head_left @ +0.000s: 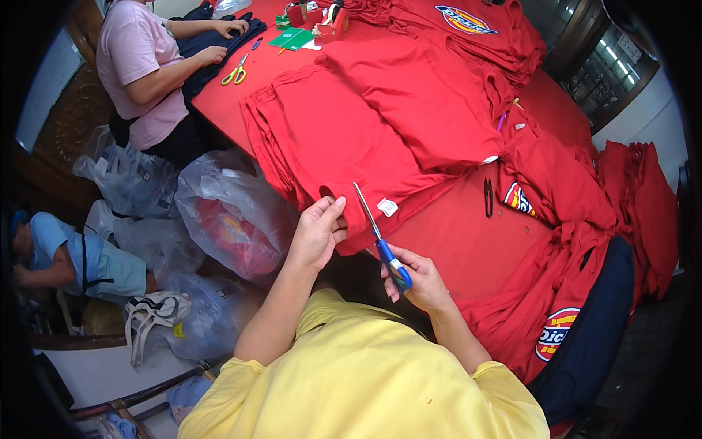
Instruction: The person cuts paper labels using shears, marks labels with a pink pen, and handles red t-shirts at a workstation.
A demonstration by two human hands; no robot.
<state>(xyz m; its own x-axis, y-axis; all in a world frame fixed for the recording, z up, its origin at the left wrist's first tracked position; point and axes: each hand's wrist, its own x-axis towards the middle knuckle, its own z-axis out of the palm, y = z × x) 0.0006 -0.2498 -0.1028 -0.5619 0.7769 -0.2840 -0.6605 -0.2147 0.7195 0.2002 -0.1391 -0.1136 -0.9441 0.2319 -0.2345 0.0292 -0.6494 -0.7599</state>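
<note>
Fingers of L hand (318,230) pinch edge of red garment (347,154), which lies at near side of red table (442,238); R hand (420,279) grips blue-handled scissors (388,254), blades pointing away, just beside pinched cloth & nr small white tag (387,207). Black snips (488,196) lie to R. Co-worker (139,58), far L, has both hands on dark cloth (246,36).

1. Looks bright and fairly even over the red worktop (468,230).
2. Sinks into shadow beneath the worktop's near edge — dims at lower right too.
3. Shows white streaks of glare in the dark window (610,77), pale sheen on a plastic bag (219,179).
4. Reads fairly sharp at the blue-handled scissors (393,265).
5. Bends straight edges toward a black, rounded rim — softer there.
</note>
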